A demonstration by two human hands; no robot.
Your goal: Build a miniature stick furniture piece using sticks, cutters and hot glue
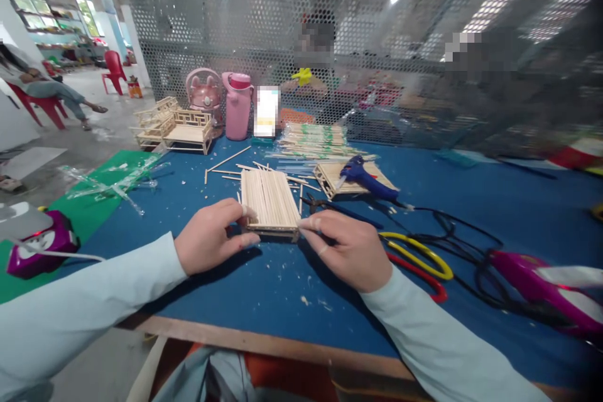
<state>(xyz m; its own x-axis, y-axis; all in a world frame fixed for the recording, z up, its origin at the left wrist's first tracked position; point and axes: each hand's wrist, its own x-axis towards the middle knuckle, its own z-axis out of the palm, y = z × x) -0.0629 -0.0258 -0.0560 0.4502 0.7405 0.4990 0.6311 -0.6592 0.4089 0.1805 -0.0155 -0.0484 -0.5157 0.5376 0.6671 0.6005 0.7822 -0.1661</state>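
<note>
A small slatted platform of pale wooden sticks (268, 196) lies flat before me on the blue table top. My left hand (217, 233) grips its near left corner, with thumb at the front edge and fingers at the side. At the near right corner, the closed fingertips of my right hand (346, 245) pinch the frame. Loose sticks (230, 171) are scattered just behind the platform. To the right, a blue hot glue gun (370, 181) rests on a second stick platform (332, 181). Dark-jawed pliers (325, 203) lie behind my right hand, with one yellow handle (424, 251) and one red handle (419, 277).
Bundled sticks (313, 135), a pink flask (239, 107), a phone (267, 114) and finished miniature stick furniture (188, 129) stand along the back, before a perforated metal screen (226, 25). Black cables (452, 232) run right. Purple devices (42, 242) flank both sides. A person sits far left.
</note>
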